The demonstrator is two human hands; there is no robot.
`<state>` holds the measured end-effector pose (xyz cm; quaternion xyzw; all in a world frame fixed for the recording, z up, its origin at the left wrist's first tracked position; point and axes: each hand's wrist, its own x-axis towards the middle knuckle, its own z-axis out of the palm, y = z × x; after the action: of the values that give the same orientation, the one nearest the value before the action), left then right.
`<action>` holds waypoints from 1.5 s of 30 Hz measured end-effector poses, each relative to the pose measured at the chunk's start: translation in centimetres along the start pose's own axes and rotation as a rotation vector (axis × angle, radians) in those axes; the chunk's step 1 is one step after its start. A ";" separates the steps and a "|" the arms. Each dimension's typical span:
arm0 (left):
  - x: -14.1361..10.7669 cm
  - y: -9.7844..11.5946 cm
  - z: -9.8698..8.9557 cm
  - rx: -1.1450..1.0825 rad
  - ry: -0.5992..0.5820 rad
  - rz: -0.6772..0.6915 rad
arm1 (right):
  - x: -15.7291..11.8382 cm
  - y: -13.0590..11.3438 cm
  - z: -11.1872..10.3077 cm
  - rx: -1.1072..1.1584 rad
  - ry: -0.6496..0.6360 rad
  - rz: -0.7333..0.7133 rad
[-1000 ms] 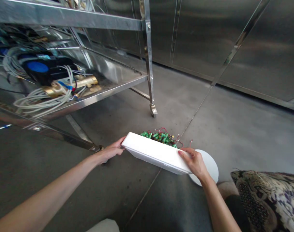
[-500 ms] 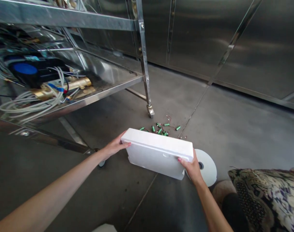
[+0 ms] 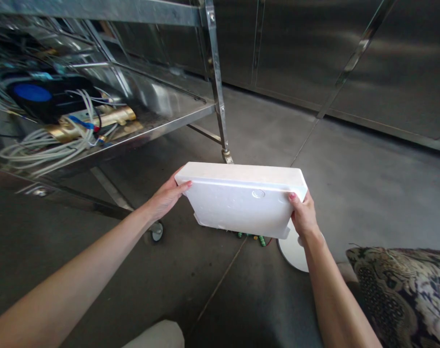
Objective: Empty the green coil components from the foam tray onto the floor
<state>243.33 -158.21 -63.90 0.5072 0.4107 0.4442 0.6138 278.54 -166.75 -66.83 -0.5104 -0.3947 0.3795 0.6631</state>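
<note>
A white foam box [image 3: 241, 203] is held up above the floor, tipped on edge so its underside faces me. My left hand [image 3: 166, 195] grips its left end and my right hand [image 3: 304, 216] grips its right end. Small green components with red wires [image 3: 254, 237] lie on the concrete floor below the box; only a few show under its lower edge, the others are hidden behind it.
A steel trolley [image 3: 216, 82] on castors [image 3: 156, 231] stands at the left, its shelf holding white cables [image 3: 42, 150], a brass fitting [image 3: 96, 121] and a blue-topped black device [image 3: 35, 94]. A white round disc [image 3: 294, 251] lies on the floor. Patterned fabric [image 3: 404, 290] at lower right. Steel wall panels behind.
The box went from tipped low over the floor, with the green components spilling out, to lifted higher and turned underside toward me. The components now lie on the floor beneath it.
</note>
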 end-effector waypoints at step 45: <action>-13.3 -6.1 0.9 0.079 -0.092 -1.145 | -21.5 2.6 -7.7 0.178 -0.017 0.773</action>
<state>241.44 -171.80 -69.04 0.2454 0.6090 0.0030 0.7543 276.71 -188.67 -73.62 -0.5588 -0.1447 0.6381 0.5096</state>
